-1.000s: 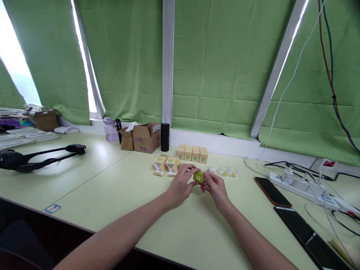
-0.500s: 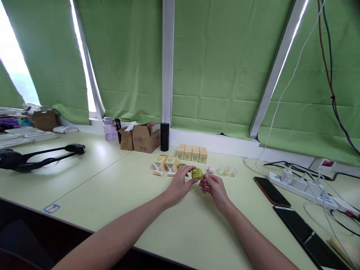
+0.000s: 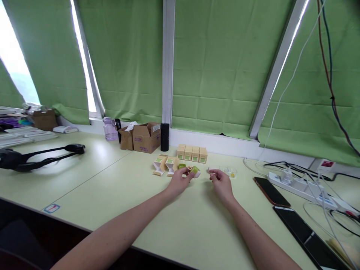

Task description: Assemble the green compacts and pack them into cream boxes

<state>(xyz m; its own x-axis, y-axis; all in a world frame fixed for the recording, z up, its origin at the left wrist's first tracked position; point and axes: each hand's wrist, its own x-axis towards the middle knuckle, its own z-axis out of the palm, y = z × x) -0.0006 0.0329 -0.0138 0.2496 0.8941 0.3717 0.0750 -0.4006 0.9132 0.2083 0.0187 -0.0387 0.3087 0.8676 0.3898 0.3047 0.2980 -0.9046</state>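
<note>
My left hand [image 3: 177,182] pinches a small green rounded case [image 3: 194,170] that shows a pale part at its lower right end. My right hand [image 3: 222,184] is apart from it, with thumb and fingers drawn together beside a small white rounded piece [image 3: 209,169] on the table. The fingers cover much of that piece, and what they hold, if anything, is hidden. Behind the left fingers lies another green piece [image 3: 182,165]. A clear plastic two-cup holder [image 3: 233,171] with a yellow spot lies just beyond my right hand, which partly hides it.
Two opened kraft boxes [image 3: 171,165] stand left of my hands, and several closed ones [image 3: 191,153] form a row behind. Farther back are a cardboard carton [image 3: 143,139] and a black cylinder [image 3: 164,137]. Phones [image 3: 272,191] and a power strip [image 3: 303,187] with cables lie right.
My right hand has let go of the green case and moved right, to the white piece. My left hand keeps the case, now tilted with its pale part showing.
</note>
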